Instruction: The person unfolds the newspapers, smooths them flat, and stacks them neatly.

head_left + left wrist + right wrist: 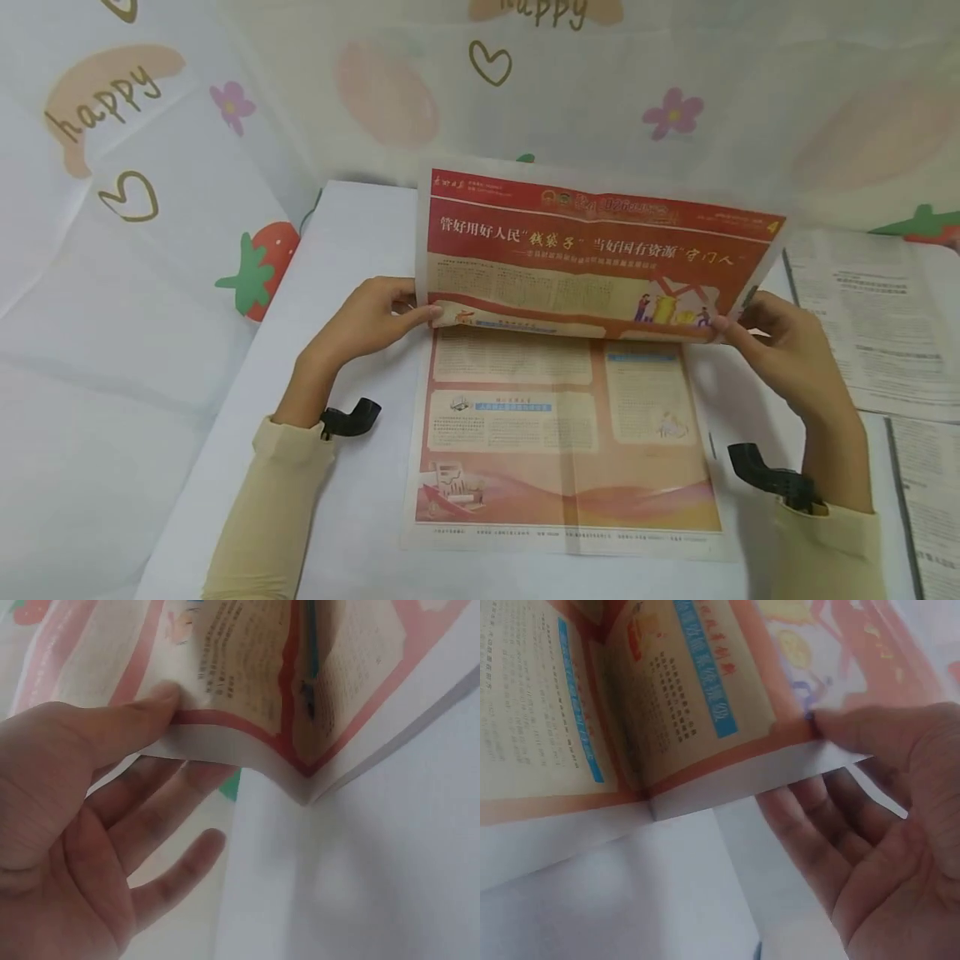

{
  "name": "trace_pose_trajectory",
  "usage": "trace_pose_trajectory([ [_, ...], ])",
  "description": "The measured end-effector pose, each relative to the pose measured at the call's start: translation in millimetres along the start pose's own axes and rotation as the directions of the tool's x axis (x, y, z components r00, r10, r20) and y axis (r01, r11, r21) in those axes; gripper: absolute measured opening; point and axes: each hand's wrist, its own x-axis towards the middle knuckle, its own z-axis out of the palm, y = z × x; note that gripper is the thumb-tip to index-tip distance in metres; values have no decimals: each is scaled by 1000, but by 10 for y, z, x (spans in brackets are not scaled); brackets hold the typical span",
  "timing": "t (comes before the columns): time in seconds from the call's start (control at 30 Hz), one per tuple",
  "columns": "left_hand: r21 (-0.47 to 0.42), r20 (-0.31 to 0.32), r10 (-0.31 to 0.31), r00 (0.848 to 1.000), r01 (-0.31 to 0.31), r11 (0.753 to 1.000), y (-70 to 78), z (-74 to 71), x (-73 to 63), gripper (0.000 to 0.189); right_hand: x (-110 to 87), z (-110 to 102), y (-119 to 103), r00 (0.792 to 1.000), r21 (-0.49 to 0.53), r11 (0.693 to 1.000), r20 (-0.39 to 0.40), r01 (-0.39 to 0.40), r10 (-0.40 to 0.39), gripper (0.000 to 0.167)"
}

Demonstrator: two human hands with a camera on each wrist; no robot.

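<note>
A newspaper sheet [517, 475] with red and orange print lies on the white table, its upper half raised and tilted toward the camera. My left hand [375, 317] pinches the raised part at its left edge, thumb on the printed face and fingers behind. At the opposite edge my right hand [787, 342] pinches it the same way. In the left wrist view the left thumb [135, 724] presses on the paper's margin. The right wrist view has the right thumb [870, 735] on the print, with a crease in the sheet [682, 712] farther left.
More newspaper sheets [873, 325] with black print lie at the table's right side. Behind the white table [360, 225] hangs a patterned cloth [600, 108] with hearts, flowers and strawberries. A black curved piece [352, 417] is fixed at each wrist.
</note>
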Motion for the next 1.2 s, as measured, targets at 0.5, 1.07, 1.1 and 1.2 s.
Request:
trace_pose_trajectory([
  [0.5, -46, -46, -49, 998, 47, 998, -27, 81, 41, 35, 167, 75, 151, 975, -54, 998, 218, -39, 50, 46],
  [1.07, -79, -91, -109, 990, 101, 992, 3, 142, 154, 31, 377, 126, 207, 997, -89, 994, 40, -69, 73, 36],
  [1.1, -85, -89, -113, 990, 106, 991, 15, 136, 163, 34, 385, 121, 215, 997, -83, 994, 26, -66, 69, 35],
  [1.2, -98, -93, -139, 986, 130, 987, 64, 115, 186, 46, 404, 96, 237, 997, -72, 994, 10, -79, 79, 37],
])
